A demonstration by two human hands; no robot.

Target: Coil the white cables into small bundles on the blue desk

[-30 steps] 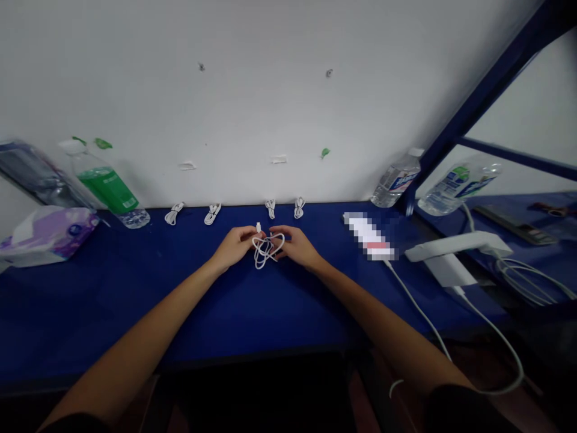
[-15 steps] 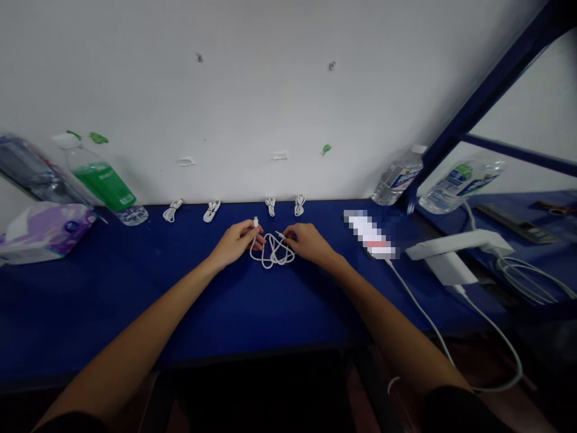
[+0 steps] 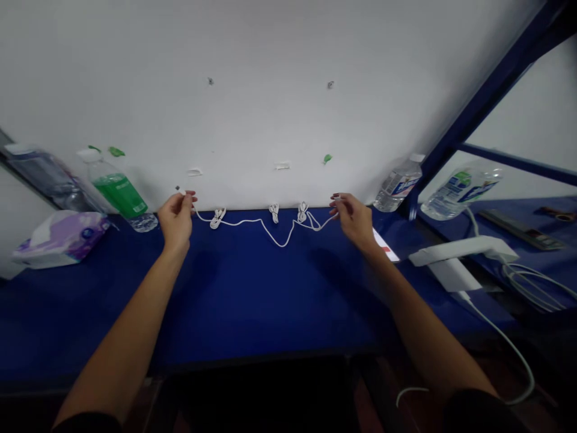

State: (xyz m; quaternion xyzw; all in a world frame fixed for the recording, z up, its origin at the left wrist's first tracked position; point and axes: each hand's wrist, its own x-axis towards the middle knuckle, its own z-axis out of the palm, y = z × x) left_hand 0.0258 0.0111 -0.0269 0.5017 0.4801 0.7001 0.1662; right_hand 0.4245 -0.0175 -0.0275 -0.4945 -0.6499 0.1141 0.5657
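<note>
A white charging cable stretches between my two hands, sagging into a V over the blue desk. My left hand is closed on one end, whose metal plug pokes out above the fingers. Pinched in my right hand is the other end; its connector is mostly hidden by the fingers. Along the wall behind the cable lie tied white cable bundles: one on the left, one in the middle and one on the right, which the loose cable passes close by.
Left stand a green-labelled bottle and a purple tissue pack. A phone lies partly behind my right forearm. Farther right are a water bottle, a white bracket-shaped device with a cord, and a blue metal frame.
My hands have moved far apart, left and right, and up toward the wall. The coiled cable is now drawn out into a long line between them. The view has shifted slightly.
</note>
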